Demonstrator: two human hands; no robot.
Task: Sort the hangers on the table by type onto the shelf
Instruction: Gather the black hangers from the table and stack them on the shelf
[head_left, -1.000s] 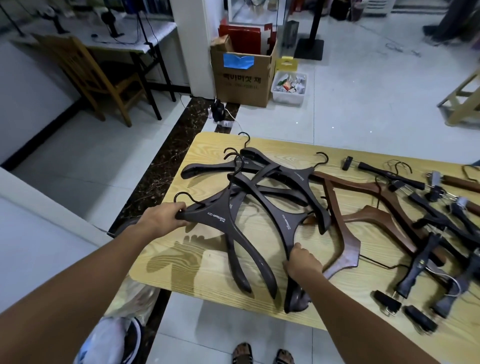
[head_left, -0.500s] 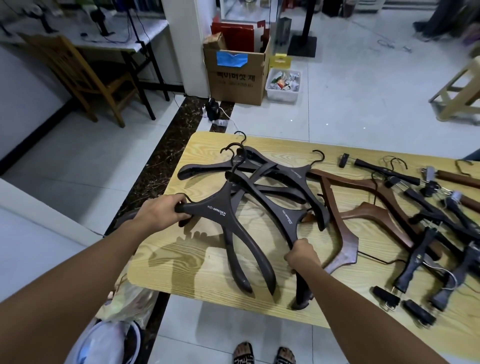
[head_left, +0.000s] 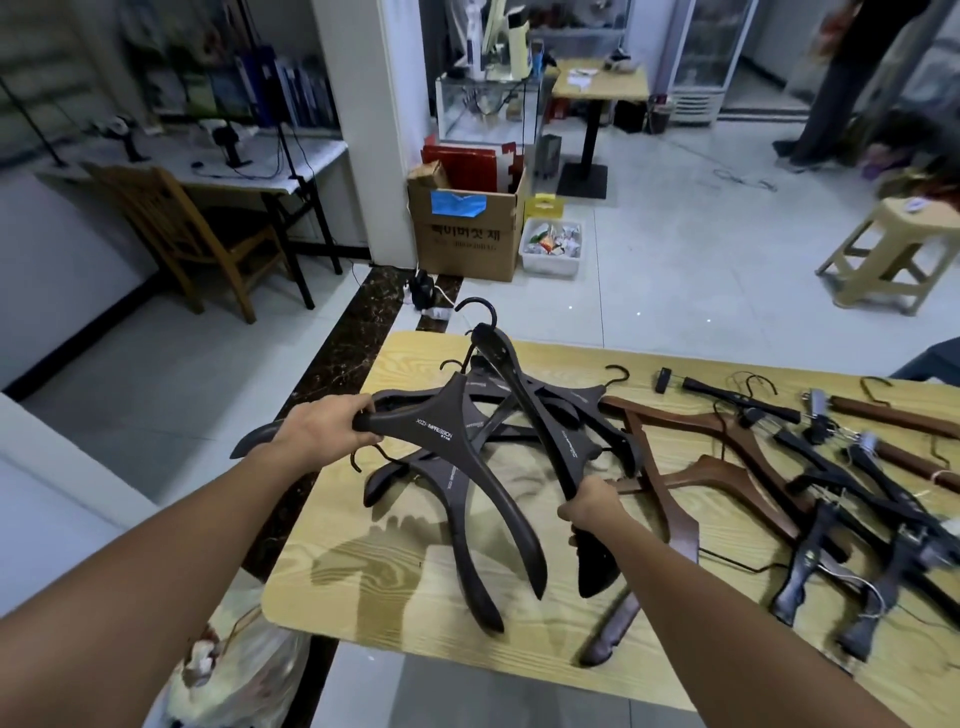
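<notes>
Several wide dark brown hangers (head_left: 467, 467) are bunched above the left end of the light wooden table (head_left: 415, 597). My left hand (head_left: 324, 428) grips the neck end of the top one, marked with white lettering. My right hand (head_left: 592, 506) is closed on one arm of another dark hanger (head_left: 524, 395), which stands tilted with its hook up. Reddish-brown wooden hangers (head_left: 727, 467) lie flat in the middle of the table. Black clip hangers (head_left: 857, 499) are piled at the right. No shelf is in view.
A cardboard box (head_left: 467, 239) and a white bin (head_left: 551, 247) stand on the floor beyond the table. A wooden chair (head_left: 182, 228) and desk are at the left, a beige stool (head_left: 893, 249) at the right. A plastic bag (head_left: 244, 670) lies under the table's left corner.
Both hands have lifted the bunch of dark hangers up off the table. The hanger in my right hand has tipped upright. The camera has tilted up, showing more of the room.
</notes>
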